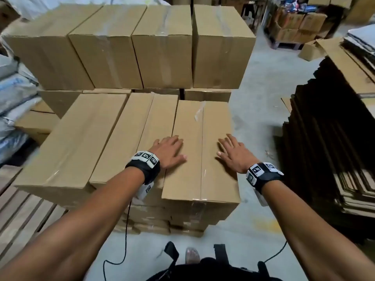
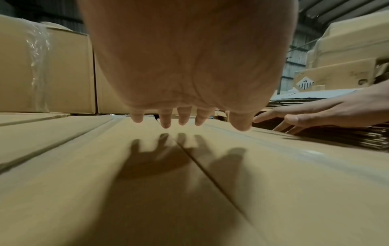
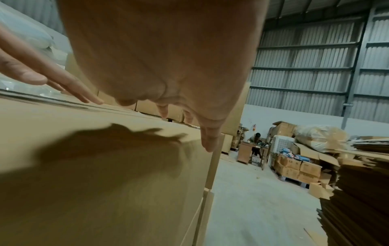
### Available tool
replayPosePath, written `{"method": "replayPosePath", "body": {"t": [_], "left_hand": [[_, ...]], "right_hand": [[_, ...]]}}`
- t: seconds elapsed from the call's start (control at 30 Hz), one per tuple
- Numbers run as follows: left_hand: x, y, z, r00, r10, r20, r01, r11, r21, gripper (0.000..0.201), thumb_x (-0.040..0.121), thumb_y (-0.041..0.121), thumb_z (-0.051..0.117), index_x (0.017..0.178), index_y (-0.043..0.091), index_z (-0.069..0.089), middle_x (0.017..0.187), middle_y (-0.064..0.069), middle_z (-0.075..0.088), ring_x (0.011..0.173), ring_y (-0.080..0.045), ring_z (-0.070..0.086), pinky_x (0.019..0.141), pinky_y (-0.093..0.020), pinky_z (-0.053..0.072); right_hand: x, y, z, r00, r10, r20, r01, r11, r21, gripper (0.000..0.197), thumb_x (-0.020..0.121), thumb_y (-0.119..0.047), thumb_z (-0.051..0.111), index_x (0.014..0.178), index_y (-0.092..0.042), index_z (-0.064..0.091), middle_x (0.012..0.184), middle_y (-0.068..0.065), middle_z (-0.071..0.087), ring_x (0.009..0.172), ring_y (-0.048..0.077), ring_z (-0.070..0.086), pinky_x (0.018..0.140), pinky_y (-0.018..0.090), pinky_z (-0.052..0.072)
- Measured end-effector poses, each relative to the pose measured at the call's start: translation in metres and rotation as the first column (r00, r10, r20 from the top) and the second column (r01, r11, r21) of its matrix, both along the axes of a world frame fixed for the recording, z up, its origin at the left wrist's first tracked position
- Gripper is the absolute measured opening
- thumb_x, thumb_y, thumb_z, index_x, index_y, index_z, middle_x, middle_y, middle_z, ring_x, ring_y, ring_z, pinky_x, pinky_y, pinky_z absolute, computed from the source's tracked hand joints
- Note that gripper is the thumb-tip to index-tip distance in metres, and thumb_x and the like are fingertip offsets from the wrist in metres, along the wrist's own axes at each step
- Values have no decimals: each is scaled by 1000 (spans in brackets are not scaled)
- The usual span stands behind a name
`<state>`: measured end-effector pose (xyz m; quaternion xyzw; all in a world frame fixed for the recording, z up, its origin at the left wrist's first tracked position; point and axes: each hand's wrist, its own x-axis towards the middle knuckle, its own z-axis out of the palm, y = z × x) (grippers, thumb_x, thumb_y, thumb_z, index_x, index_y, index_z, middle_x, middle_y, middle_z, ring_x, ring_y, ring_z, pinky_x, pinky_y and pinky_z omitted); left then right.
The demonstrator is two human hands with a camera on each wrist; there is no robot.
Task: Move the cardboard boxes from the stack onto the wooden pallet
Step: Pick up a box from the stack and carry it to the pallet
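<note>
Both palms hover flat, fingers spread, over the box (image 1: 200, 151) topping the stack's right end: left hand (image 1: 169, 152), right hand (image 1: 234, 155). Looks stiff, taped, probably hefty; grip the long sides low.

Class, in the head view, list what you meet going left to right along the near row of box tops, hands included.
Leftmost box → middle box → left hand → taped seam → right hand → flattened cardboard stack.
</note>
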<state>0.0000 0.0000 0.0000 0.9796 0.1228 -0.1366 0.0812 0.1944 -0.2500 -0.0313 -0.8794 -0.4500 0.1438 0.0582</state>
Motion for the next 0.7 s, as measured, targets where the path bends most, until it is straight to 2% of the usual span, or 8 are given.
{"method": "replayPosePath", "body": {"t": [0.03, 0.13, 0.2, 0.37, 0.53, 0.63, 0.7], "left_hand": [[5, 2, -3, 1000, 5, -27, -5, 1000, 3, 85, 101, 73, 28, 166, 23, 11, 175, -5, 4, 159, -31, 14, 125, -64, 15], [17, 9, -16, 995, 43, -84, -42, 999, 20, 85, 99, 77, 21, 167, 28, 4, 175, 0, -4, 161, -31, 3, 125, -65, 10], [24, 8, -23, 993, 48, -111, -46, 999, 21, 85, 99, 78, 17, 167, 30, -1, 175, 1, -11, 161, -32, -4, 125, -66, 6], [33, 1, -27, 993, 16, -114, -17, 1000, -5, 84, 99, 77, 16, 166, 31, -6, 173, 1, -17, 160, -31, -13, 126, -65, -1], [42, -5, -28, 999, 3, -32, -5, 999, -35, 79, 104, 69, 27, 167, 30, 1, 174, 1, -14, 160, -34, -14, 128, -60, 5], [45, -1, -32, 998, 49, 32, -45, 992, -121, 77, 104, 65, 34, 167, 30, 8, 175, 0, -13, 158, -38, -18, 129, -57, 9], [47, 1, -36, 996, 63, 71, -49, 983, -179, 75, 104, 64, 37, 166, 30, 13, 175, 1, -10, 159, -36, -15, 128, -58, 15]], "right_hand": [[3, 3, -5, 1000, -10, -28, 10, 1000, 10, 88, 91, -85, 4, 161, -34, 16, 173, 9, 4, 147, 48, 33, 118, 60, 36], [7, 10, -17, 993, -38, -116, 46, 997, 64, 77, 99, -78, 20, 163, -35, 17, 174, 6, -4, 145, 47, 36, 120, 59, 33], [7, 11, -28, 983, -74, -168, 99, 985, 141, 75, 100, -77, 27, 164, -39, 17, 175, -2, -11, 144, 45, 40, 120, 57, 34], [4, 2, -48, 975, -79, -207, 146, 932, 331, 63, 105, -68, 25, 162, -42, 21, 173, -18, -10, 141, 40, 47, 116, 53, 41], [7, -7, -48, 960, -66, -272, 177, 898, 404, 55, 110, -59, 29, 162, -41, 26, 172, -25, -9, 152, 24, 36, 121, 45, 37], [8, -10, -46, 949, -73, -306, 204, 883, 423, 53, 111, -53, 32, 162, -38, 29, 172, -25, -7, 156, 13, 27, 120, 35, 32], [8, -13, -45, 945, -77, -319, 214, 882, 421, 53, 112, -51, 32, 163, -37, 29, 172, -26, -6, 156, 8, 23, 118, 30, 28]]}}
